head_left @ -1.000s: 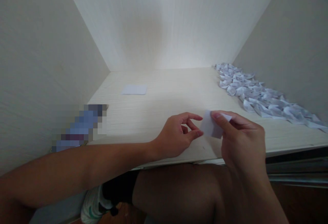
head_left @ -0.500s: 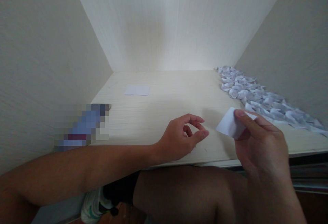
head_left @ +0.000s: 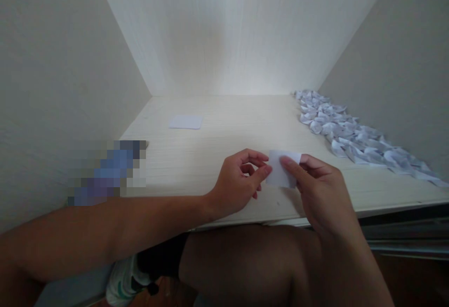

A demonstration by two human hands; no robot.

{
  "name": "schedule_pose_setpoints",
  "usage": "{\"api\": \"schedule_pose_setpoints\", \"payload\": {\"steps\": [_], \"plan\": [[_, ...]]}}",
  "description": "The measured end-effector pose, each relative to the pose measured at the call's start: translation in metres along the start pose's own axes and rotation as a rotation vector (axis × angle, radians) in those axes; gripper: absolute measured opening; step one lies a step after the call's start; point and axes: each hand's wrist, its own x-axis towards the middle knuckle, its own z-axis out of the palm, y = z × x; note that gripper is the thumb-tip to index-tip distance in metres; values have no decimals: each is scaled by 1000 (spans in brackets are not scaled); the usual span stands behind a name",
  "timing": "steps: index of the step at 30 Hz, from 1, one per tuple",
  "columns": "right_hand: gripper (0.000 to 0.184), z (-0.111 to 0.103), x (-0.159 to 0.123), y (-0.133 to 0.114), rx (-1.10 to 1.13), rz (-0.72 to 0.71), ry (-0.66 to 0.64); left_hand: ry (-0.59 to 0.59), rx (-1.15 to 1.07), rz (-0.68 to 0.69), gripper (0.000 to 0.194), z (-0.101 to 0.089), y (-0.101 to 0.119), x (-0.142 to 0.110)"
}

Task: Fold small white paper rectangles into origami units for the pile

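A small white paper slip [head_left: 281, 172] is held between both hands just above the front of a pale wooden shelf [head_left: 224, 134]. My right hand [head_left: 317, 190] pinches its right side with thumb and fingers. My left hand [head_left: 240, 181] pinches its left edge between thumb and forefinger, its forearm lying along the shelf's front edge. A flat white sheet of paper [head_left: 185, 121] lies further back on the left.
Several folded white paper pieces [head_left: 345, 131] lie in a long pile along the right wall. A blurred-out object [head_left: 108, 171] sits at the shelf's left front. Walls close in on the left, back and right. My knee [head_left: 242, 260] and a shoe [head_left: 122, 281] show below.
My right hand carried the paper slip out to the right, then brought it back to the left. My left hand, which had let go, now pinches the slip again.
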Motion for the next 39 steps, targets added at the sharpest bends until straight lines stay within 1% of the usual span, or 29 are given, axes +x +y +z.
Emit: {"api": "schedule_pose_setpoints", "payload": {"steps": [4,6,9,12,18,21,23,25,27,29,30,32,35,36,39], "plan": [[37,-3,0,-2,-10,-15,20,-21,12,5,35,0,1,-1],[35,-4,1,-3,14,-14,38,-69,58,37,35,-1,0,-3],[26,-4,2,-3,52,4,52,-161,227,181,38,-4,-1,-5],[22,-6,3,-5,51,34,40,-211,373,301,32,-7,0,-3],[24,-12,2,-5,69,67,27,-280,408,447,30,-11,3,2],[27,-13,1,-4,32,105,-14,-243,458,519,19,-13,1,2],[28,-12,1,-5,10,131,-44,-186,549,624,15,-14,0,1],[28,-11,-1,-5,-3,153,-61,-135,687,792,14,-15,1,0],[27,-10,-3,-6,-16,180,-82,-121,810,951,17,-16,3,-2],[26,-9,-4,-6,-23,206,-118,-121,870,1048,22,-15,5,-5],[26,-9,-4,-6,-24,215,-138,-125,889,1070,24,-14,6,-6],[25,-10,-3,-5,-23,215,-170,-161,930,1068,27,-14,7,-8],[25,-11,-2,-5,-28,201,-178,-261,986,1005,25,-13,7,-9],[25,-11,-2,-5,-30,201,-177,-278,989,986,24,-14,7,-9],[27,-13,-2,-6,-17,211,-157,-241,951,927,20,-14,4,-8]]}}
